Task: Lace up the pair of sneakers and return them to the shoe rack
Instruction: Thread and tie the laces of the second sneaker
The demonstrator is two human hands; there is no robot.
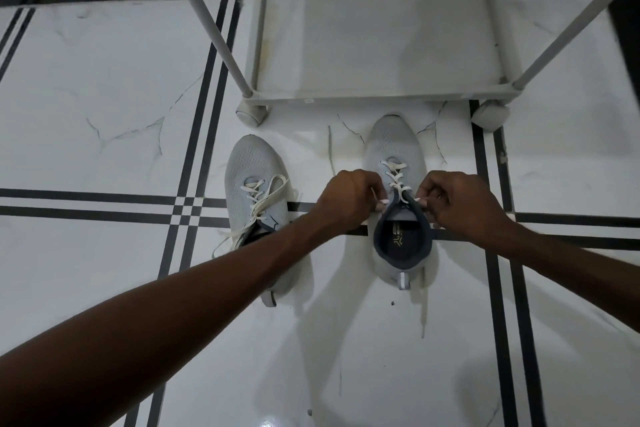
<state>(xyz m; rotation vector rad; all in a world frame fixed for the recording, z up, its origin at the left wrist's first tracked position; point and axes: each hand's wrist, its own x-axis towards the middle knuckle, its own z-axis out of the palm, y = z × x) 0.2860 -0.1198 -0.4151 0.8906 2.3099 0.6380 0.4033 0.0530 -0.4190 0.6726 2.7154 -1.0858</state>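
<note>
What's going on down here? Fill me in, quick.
A person is lacing grey sneakers on the tiled floor. Both hands work the right sneaker: the left hand and right hand each pinch a lace end near the top eyelets. The left sneaker sits beside it, laced, ends loose. The shoe rack just ahead has a bare bottom shelf.

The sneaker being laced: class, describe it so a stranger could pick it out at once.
Find the grey shoe rack standing on the white tiled floor. Two pale grey sneakers lie in front of it; the right sneaker sits nearest the rack. Unlike the left sneaker with loose trailing laces, both hands are pinching its laces.
</note>
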